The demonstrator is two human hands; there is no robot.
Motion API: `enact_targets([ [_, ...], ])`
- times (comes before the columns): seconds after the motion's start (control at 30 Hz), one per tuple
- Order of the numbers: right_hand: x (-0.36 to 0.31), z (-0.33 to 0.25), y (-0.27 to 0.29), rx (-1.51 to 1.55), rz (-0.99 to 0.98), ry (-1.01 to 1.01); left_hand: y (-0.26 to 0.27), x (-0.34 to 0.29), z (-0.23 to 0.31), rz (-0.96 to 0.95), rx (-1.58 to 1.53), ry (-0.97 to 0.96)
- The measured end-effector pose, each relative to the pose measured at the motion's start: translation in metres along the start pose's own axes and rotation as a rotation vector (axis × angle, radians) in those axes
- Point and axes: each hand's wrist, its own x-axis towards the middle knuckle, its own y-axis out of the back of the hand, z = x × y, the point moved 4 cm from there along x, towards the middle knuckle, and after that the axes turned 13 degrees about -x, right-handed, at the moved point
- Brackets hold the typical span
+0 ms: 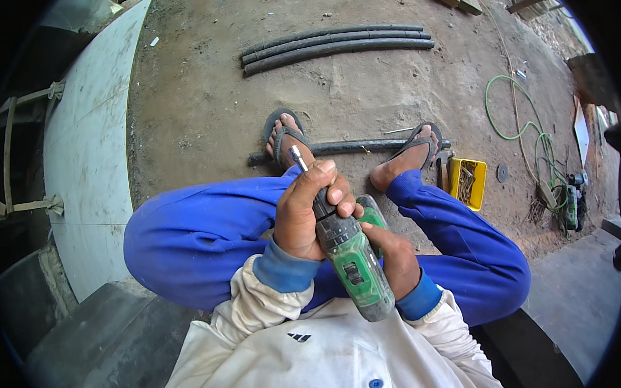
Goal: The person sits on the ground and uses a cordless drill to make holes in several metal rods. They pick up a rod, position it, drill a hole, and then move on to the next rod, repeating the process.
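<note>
A green and black cordless drill [356,262] lies across my lap in both hands, its front end aimed away from me and slightly left. My left hand [304,212] is wrapped round the black chuck, thumb along the top. From the chuck sticks a silver socket bit [298,158]. On the drill's right side my right hand [392,256] is closed round the handle; most of its fingers are hidden behind the body. The green battery end [371,213] shows past my hands. Beyond, a black pipe [336,148] lies on the dirt by my sandalled feet.
Three black pipes [338,45] lie together farther off. A yellow box [469,183] of screws or nails stands at right beside a hammer [443,169]. Farther right are a green hose or cord [531,125] and a green power tool [572,207]. A pale board [90,149] is at left.
</note>
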Motion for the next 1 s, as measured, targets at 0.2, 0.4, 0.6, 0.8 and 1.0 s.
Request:
enact_targets([
  [0.2, 0.008, -0.004, 0.029, 0.251, -0.372, -0.141, 0.012, -0.008, 0.001, 0.118, 0.137, 0.011],
  [0.4, -0.003, -0.019, 0.023, 0.091, -0.219, -0.324, 0.016, -0.007, -0.014, 0.141, 0.289, 0.055],
  [0.6, -0.003, -0.022, 0.016, 0.152, -0.147, -0.4, 0.017, -0.009, -0.015, 0.123, 0.284, 0.044],
  [0.8, 0.01, -0.006, 0.025, 0.134, -0.347, 0.007, -0.011, -0.025, -0.004, -0.296, 0.014, 0.141],
  [1.0, -0.006, -0.019, 0.018, 0.064, -0.463, 0.035, -0.016, -0.044, -0.013, -0.456, -0.033, 0.231],
])
